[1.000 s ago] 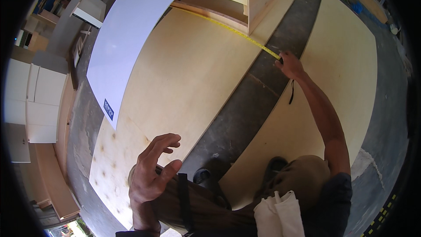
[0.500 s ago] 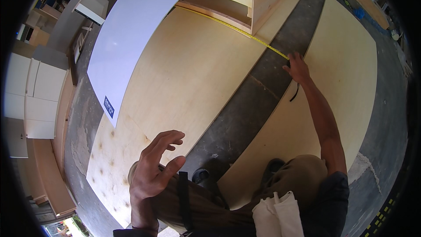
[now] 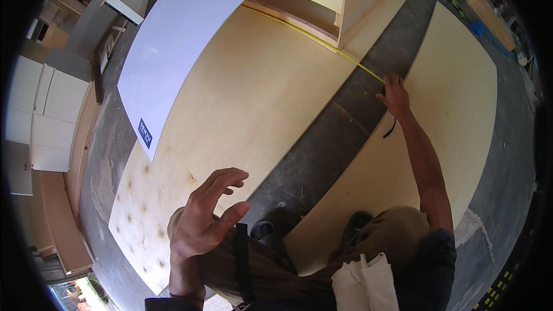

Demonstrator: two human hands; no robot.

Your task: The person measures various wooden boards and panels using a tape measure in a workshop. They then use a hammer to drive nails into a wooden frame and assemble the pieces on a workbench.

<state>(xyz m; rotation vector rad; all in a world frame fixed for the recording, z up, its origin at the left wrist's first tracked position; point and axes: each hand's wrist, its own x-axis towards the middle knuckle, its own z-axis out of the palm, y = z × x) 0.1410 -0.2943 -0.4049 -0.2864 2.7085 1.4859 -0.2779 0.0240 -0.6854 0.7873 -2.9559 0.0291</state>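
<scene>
My right hand (image 3: pixel 396 97) is closed round a tape measure, whose case is mostly hidden under the fingers. Its yellow blade (image 3: pixel 322 41) runs out to the far left along the near edge of a wooden frame (image 3: pixel 299 21) and across the gap to my hand. From the case a black strap dangles below the palm. Held in the air over my left knee, my left hand (image 3: pixel 203 216) has its fingers apart and nothing in it. Beneath the frame lies a large plywood sheet (image 3: pixel 253 92).
A white panel (image 3: pixel 167 46) overlaps the plywood at the left. Another plywood sheet (image 3: pixel 443 98) lies to the right, with a strip of dark floor (image 3: pixel 328 138) between. White cabinet panels (image 3: pixel 55 115) stand at the far left. A wooden board (image 3: pixel 489 17) lies at the far right.
The whole view has shifted slightly, so the frame and tape sit a little farther right and lower. Both hands keep nearly the same pose; the right still holds the tape measure.
</scene>
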